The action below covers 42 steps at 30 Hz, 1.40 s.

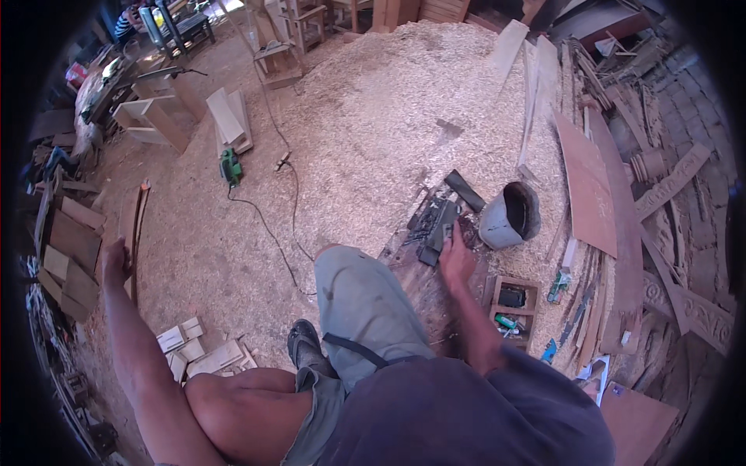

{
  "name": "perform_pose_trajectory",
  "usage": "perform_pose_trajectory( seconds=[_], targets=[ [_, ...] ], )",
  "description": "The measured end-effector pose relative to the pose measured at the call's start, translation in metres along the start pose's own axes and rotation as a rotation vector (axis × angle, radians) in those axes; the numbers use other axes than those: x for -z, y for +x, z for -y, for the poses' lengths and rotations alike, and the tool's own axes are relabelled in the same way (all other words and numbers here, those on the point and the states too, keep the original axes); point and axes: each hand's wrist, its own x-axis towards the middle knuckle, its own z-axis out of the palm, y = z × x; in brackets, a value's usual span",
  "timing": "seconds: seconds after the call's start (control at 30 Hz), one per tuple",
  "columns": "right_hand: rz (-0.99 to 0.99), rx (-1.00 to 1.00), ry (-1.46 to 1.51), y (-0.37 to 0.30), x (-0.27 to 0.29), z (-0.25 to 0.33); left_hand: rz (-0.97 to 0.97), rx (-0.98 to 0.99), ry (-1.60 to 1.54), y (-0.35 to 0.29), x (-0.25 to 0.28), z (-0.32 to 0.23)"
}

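My right hand reaches down to a dark rectangular block lying on a dark, wet-looking wooden board. Its fingers are closed at the block's near end, around a small pale piece that I cannot make out. Just beyond lies a second dark block, close to a grey bucket with a dark inside. Out at the left, my left hand is closed beside a long, narrow wooden strip with a dark edge; what it holds, if anything, is unclear.
A green power planer sits on the floor, its cord trailing toward my knee. A wooden compartment box stands right of the board. Wood offcuts lie near my foot. Planks line the right side, and shavings cover the floor.
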Motion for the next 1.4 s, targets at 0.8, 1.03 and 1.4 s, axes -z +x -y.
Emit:
perform_pose_trajectory(
  seconds=[0.8,1.03,1.4],
  targets=[
    [-0.134,0.063,0.004,0.028,-0.002,-0.014,0.068,0.088,-0.110,0.021,-0.009,0.009],
    [-0.089,0.105,0.053,0.010,-0.014,0.001,0.016,-0.140,0.102,0.047,0.021,0.028],
    [-0.173,0.115,-0.008,0.027,-0.020,-0.017,-0.112,0.006,0.046,-0.021,-0.041,-0.009]
  ],
)
